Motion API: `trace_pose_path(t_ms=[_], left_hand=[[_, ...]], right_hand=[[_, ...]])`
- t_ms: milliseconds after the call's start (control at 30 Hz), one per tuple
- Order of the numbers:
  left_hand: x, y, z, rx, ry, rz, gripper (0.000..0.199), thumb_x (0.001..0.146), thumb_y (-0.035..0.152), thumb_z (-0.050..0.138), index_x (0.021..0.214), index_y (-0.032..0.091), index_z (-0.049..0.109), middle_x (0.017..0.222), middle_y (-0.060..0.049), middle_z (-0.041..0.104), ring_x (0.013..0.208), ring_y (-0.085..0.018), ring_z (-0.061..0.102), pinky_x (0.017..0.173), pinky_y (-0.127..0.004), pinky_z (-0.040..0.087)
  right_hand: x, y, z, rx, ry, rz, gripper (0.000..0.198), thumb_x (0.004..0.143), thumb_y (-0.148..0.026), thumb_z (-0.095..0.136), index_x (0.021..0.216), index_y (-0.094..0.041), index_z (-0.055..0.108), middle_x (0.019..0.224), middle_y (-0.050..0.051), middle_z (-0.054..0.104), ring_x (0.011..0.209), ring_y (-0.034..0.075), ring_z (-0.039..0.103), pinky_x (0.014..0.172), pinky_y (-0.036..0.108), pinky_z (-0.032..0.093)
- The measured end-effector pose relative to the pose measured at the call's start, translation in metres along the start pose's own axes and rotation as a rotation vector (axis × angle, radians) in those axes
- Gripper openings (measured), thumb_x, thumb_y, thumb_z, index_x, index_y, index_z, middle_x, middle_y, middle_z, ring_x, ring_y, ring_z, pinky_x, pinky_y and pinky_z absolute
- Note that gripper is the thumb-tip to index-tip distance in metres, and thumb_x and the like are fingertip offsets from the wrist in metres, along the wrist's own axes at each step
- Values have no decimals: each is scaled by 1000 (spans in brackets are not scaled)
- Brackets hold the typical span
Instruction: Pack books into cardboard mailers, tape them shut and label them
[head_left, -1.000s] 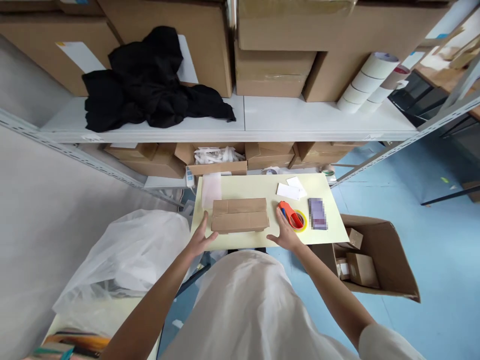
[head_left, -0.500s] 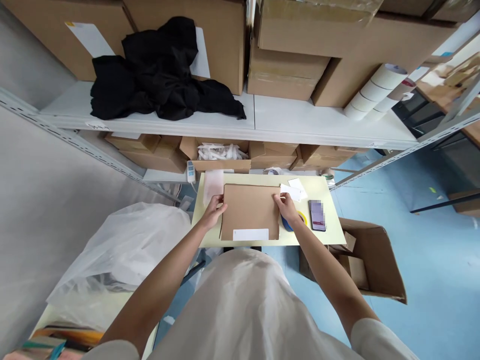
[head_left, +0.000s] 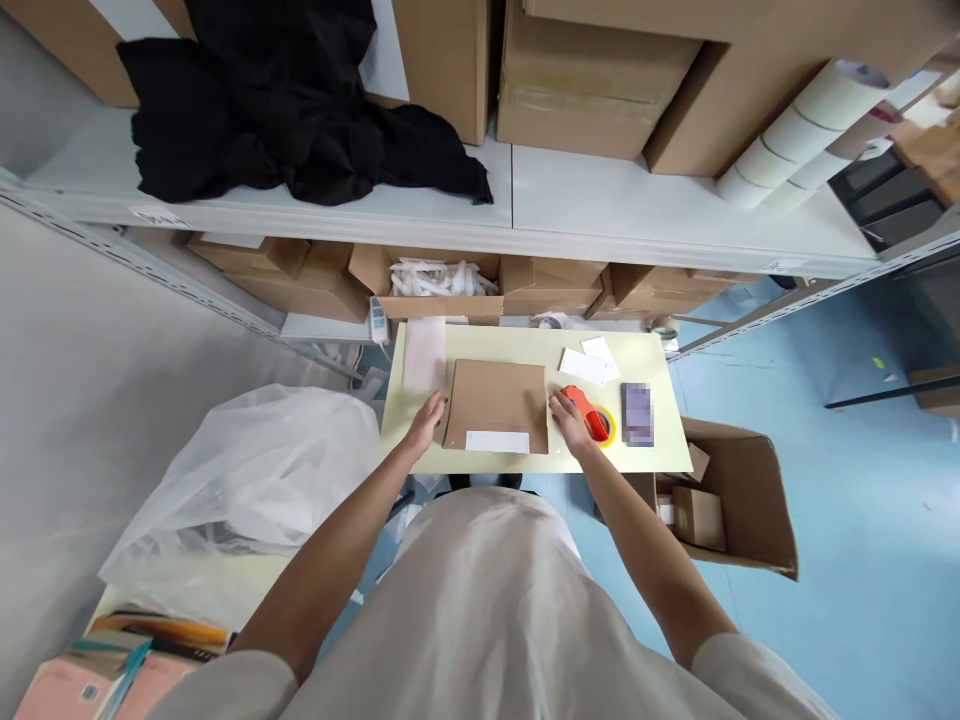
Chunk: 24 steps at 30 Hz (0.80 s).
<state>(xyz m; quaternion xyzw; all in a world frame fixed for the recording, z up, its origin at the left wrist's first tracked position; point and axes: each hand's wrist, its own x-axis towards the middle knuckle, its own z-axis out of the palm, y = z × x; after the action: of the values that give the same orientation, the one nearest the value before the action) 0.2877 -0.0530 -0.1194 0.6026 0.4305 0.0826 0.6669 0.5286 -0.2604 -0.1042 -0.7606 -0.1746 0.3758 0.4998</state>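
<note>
A brown cardboard box (head_left: 499, 400), flat and closed, lies on the pale yellow table (head_left: 480, 464) with a white label (head_left: 496, 441) along its near edge. My left hand (head_left: 424, 424) is just beside its left edge, fingers stretched out and apart from the cardboard. Off the right edge of the box is my right hand (head_left: 570, 424), its fingers loosely extended and holding nothing. Close against that hand lies a red tape dispenser (head_left: 587, 408) with a roll of yellow-edged tape (head_left: 610, 428).
A phone (head_left: 637, 414) and white cards (head_left: 583, 366) lie at the right of the table, a pale sheet (head_left: 425, 354) at its left. Behind stands a shelf (head_left: 480, 231) with cartons. An open carton (head_left: 757, 490) sits on the floor at right; plastic wrap (head_left: 255, 470) is at left.
The cardboard box has come down flat onto the table and my hands have let go of it, moving slightly outward. The red tape dispenser now shows beside my right hand.
</note>
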Motion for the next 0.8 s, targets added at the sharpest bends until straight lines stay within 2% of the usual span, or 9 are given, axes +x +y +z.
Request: trace_pose_path(t_ms=[67,167,233,333,400,467,600,700,800], left_hand=[[-16,-19,-11,114,-55,62,96,66,74,54,141,17,34,146,-19,38,136,-32,33,107,-45,33],[-36,-44,-19,397,-71,161,102,52,54,77,139,18,37,145,-17,41,134,-34,37,110,-47,30],[-41,-54,-15,522,-1,204,90,56,41,77,135,17,42,140,-16,47,129,-32,43,108,-46,33],[-38,-55,-1,553,88,254,58,71,31,62,125,15,51,127,-14,59,118,-27,55,102,-42,41],[-36,-48,8,532,97,287,45,76,28,54,119,16,56,117,-12,65,108,-25,61,94,-40,47],[-36,-34,12,510,126,314,37,79,29,49,113,17,59,107,-10,69,97,-23,64,86,-37,50],[-39,9,9,555,345,377,27,86,36,43,88,18,63,78,-6,68,72,-18,63,72,-30,49],[-29,44,2,636,483,360,27,87,38,42,77,19,59,60,-1,58,59,-16,56,63,-27,44],[-11,64,1,690,488,307,20,86,33,45,82,19,59,64,-2,59,61,-17,56,63,-28,44]], right_hand=[[-15,15,-9,24,9,31,62,80,-52,51,135,-23,44,141,9,46,130,24,44,108,43,36],[-40,39,-17,-50,-28,12,64,76,-41,55,137,-24,42,139,11,48,127,26,47,106,47,38],[-52,54,-14,-157,-65,-18,72,71,-37,60,138,-24,38,138,13,47,126,28,47,102,49,40],[-57,64,1,-295,-95,-62,81,65,-33,68,139,-24,36,137,14,47,121,29,50,95,49,45],[-54,60,10,-318,-105,-101,77,66,-30,66,137,-23,37,131,14,51,113,27,55,90,46,48],[-48,46,14,-306,-72,-152,64,72,-28,59,133,-20,41,122,12,57,102,23,60,85,41,51],[-37,-1,-2,-340,52,-225,39,83,-32,43,117,-17,55,96,9,66,80,20,63,75,36,52],[-26,-33,-21,-458,181,-235,41,86,-37,39,118,-16,54,85,7,67,74,22,62,71,35,50],[-13,-46,-30,-587,227,-207,40,87,-32,37,122,-19,52,89,8,68,80,24,62,72,35,48]])
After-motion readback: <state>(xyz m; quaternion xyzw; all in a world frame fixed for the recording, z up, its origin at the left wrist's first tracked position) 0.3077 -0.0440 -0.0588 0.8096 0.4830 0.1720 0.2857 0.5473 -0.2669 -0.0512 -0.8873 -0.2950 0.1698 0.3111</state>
